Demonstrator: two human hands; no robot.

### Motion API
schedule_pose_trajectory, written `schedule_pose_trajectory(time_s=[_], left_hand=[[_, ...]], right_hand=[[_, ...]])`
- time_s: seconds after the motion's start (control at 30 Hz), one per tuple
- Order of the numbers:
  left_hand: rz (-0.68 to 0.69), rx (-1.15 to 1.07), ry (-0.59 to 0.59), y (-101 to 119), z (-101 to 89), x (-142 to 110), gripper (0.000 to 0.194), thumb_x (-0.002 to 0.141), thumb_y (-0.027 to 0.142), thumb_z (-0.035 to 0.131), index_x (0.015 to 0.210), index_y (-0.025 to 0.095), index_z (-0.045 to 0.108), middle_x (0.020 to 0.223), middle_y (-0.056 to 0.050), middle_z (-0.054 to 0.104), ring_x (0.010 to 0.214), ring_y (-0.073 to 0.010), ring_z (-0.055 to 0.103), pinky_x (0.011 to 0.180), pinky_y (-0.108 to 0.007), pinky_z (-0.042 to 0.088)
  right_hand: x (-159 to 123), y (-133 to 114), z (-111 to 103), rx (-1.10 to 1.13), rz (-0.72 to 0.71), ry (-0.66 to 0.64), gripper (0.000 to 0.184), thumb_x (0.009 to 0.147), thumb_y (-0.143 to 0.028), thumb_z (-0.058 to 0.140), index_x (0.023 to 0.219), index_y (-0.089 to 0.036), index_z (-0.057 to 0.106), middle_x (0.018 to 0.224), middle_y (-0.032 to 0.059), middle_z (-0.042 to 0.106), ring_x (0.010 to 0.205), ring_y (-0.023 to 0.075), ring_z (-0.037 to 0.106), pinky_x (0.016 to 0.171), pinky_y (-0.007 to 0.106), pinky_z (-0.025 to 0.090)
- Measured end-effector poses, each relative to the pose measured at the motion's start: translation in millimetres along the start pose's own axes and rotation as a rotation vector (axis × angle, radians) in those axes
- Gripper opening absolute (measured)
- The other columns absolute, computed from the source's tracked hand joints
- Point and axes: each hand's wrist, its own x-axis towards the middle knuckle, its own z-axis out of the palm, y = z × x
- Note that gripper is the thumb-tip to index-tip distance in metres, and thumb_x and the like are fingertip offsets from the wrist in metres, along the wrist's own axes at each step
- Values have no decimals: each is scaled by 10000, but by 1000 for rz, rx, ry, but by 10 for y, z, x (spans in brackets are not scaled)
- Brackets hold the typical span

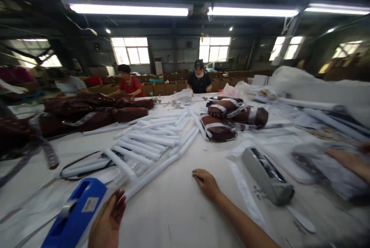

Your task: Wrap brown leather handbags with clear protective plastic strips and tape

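My left hand is near the table's front edge, palm turned inward, its fingers loosely bent with nothing in them. Just left of it stands a blue tape dispenser. Slightly curled, my right hand rests low over the white tabletop and holds nothing that I can see. Many slim white rolls lie piled beyond and between the hands, one long roll reaching toward my left hand. To the right of my right hand is a grey tape dispenser.
Brown bundles with clear bands lie at the back centre, and larger brown pieces at the left. On the right, another person's hand touches a plastic-wrapped item. Three people work across the table before cardboard boxes.
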Motion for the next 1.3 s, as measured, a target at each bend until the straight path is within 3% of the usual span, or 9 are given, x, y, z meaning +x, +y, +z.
schedule_pose_trajectory(time_s=[0.07, 0.17, 0.23, 0.33, 0.9, 1.13, 1.3], left_hand=[[-59, 98, -42, -251, -59, -25, 143, 852, 170, 619, 953, 183, 719, 975, -34, 747, 817, -127, 709, 731, -196, 586], [-115, 257, -100, -587, -191, -68, 156, 825, 231, 665, 965, 180, 712, 1007, -56, 744, 900, -183, 711, 969, -357, 546], [-90, 342, -143, -749, -285, -76, 178, 808, 261, 689, 968, 185, 706, 1006, -62, 739, 964, -229, 705, 1084, -465, 456], [-33, 413, -182, -878, -380, -44, 230, 768, 304, 728, 966, 189, 701, 996, -68, 737, 1007, -277, 700, 1108, -502, 423], [21, 559, -236, -858, -302, -173, 300, 722, 303, 740, 997, 190, 707, 1018, -73, 752, 1009, -296, 706, 1056, -469, 476], [26, 456, -253, -899, -308, -112, 443, 543, 378, 854, 904, 157, 723, 921, -107, 763, 913, -314, 728, 933, -428, 570], [156, 416, -203, -966, -265, -159, 504, 520, 501, 845, 871, 158, 727, 855, -109, 760, 842, -310, 736, 852, -412, 601]], right_hand=[[-6, -7, 14, -12, 13, 19, 250, 905, -218, 544, 1015, -237, 768, 1128, 52, 747, 1094, 209, 667, 1019, 389, 503], [-21, -37, 29, -5, 13, 32, 243, 894, -191, 559, 1002, -243, 770, 1124, 40, 750, 1093, 201, 668, 1021, 369, 498], [-24, -62, 19, 3, 12, 37, 239, 890, -180, 565, 991, -244, 772, 1115, 36, 753, 1088, 201, 670, 1020, 364, 497], [-20, -88, -5, 10, 10, 41, 233, 881, -165, 572, 968, -238, 775, 1092, 37, 760, 1061, 201, 680, 999, 357, 509], [-5, -64, 15, 18, 38, 41, 246, 877, -173, 558, 974, -245, 772, 1098, 46, 755, 1061, 215, 675, 999, 387, 506], [-12, -97, -3, 35, 23, 50, 260, 901, -238, 529, 982, -239, 775, 1091, 66, 754, 1052, 238, 683, 990, 427, 517], [-18, -39, 3, 69, 16, 60, 263, 892, -276, 534, 984, -248, 779, 1100, 67, 753, 1057, 254, 685, 1000, 457, 514]])
